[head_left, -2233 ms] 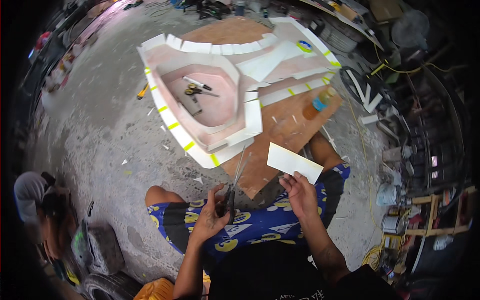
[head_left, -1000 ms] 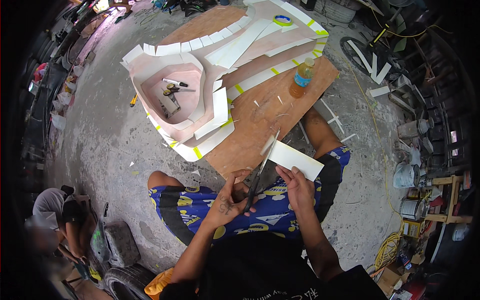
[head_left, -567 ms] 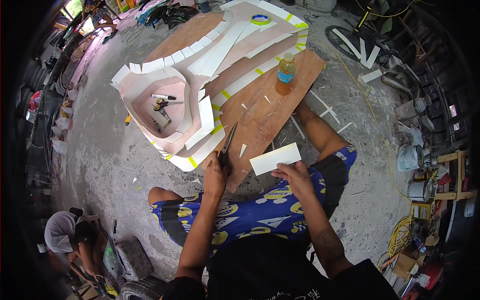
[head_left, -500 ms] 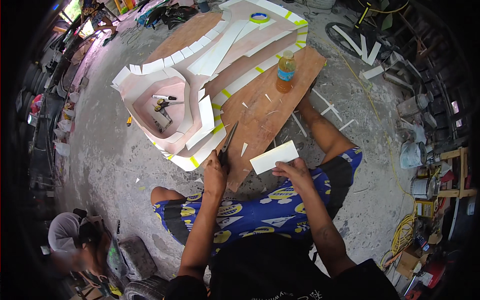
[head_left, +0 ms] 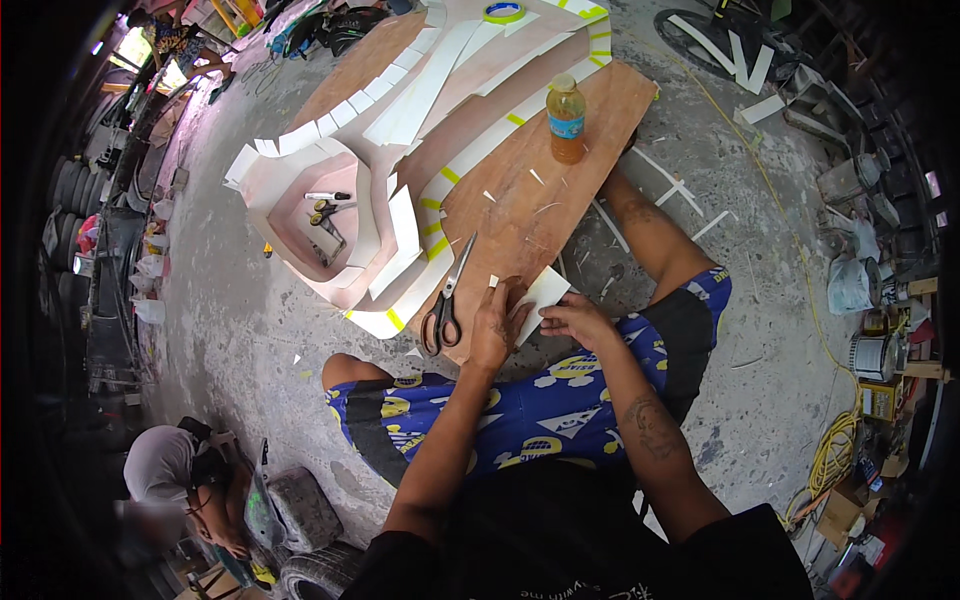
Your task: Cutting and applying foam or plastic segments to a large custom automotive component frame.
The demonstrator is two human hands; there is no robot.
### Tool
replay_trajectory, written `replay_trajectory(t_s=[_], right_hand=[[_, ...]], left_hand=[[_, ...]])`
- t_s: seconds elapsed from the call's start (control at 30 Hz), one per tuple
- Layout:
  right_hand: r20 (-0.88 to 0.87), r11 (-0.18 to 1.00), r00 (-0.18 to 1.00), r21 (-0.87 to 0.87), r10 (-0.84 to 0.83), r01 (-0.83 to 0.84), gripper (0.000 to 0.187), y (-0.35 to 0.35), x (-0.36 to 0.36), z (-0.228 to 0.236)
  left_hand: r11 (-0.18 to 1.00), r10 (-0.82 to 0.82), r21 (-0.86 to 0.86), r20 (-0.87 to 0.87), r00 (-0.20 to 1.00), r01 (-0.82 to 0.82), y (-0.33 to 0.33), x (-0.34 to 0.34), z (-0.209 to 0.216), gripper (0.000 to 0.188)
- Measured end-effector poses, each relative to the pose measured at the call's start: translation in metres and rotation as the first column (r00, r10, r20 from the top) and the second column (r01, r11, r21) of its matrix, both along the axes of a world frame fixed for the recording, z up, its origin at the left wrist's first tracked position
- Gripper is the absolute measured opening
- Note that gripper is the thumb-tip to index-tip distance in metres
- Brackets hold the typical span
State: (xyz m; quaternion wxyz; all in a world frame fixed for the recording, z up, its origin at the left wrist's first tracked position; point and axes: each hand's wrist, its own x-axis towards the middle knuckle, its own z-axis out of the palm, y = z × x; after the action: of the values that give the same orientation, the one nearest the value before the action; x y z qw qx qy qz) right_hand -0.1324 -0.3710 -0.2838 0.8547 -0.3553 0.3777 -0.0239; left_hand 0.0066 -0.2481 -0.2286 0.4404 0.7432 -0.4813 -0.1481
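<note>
A white rectangular piece of card point(head_left: 545, 298) is held tilted by my right hand point(head_left: 582, 320), fingers closed on its right edge. Beside it, my left hand point(head_left: 497, 325) has its fingers stretched out and apart, the thumb side against the card's left edge. Black-handled scissors point(head_left: 446, 312) lie free on the brown wooden board point(head_left: 505, 225), left of that hand. Beyond them stands a large pale pink shaped form point(head_left: 455, 125), edged with white card strips and yellow tape. Within its hollow are a marker point(head_left: 328, 196) and several small tools.
An amber bottle point(head_left: 566, 125) stands on the board among small white offcuts. A blue-and-yellow tape roll point(head_left: 503, 12) rests on the form. Another person point(head_left: 180, 470) crouches at lower left near a tyre point(head_left: 320, 572). Coiled yellow cord point(head_left: 830, 450) and cans line the right side.
My left hand has let go of the scissors and moved right to the card. The card has turned more upright in my right hand. The whole view has shifted slightly.
</note>
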Motion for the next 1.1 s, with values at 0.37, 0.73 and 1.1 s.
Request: replay_trajectory(t_s=[0.37,0.73,1.1], right_hand=[[-0.062,1.000,0.998,-0.015,-0.001,0.000,0.017,0.003,0.006,0.001],[-0.223,0.706,0.922,-0.704,-0.316,0.072,0.015,0.006,0.000,0.035],[-0.081,0.031,0.968,-0.995,0.236,-0.090,0.017,-0.092,0.026,0.035]], left_hand=[[0.998,0.053,0.029,0.023,0.998,-0.054,-0.003,-0.004,-0.008,0.048],[0.995,0.095,0.031,0.008,0.995,-0.095,-0.001,-0.008,-0.011,0.054],[0.989,0.149,0.024,-0.076,0.986,-0.148,-0.006,-0.011,-0.018,0.058]])
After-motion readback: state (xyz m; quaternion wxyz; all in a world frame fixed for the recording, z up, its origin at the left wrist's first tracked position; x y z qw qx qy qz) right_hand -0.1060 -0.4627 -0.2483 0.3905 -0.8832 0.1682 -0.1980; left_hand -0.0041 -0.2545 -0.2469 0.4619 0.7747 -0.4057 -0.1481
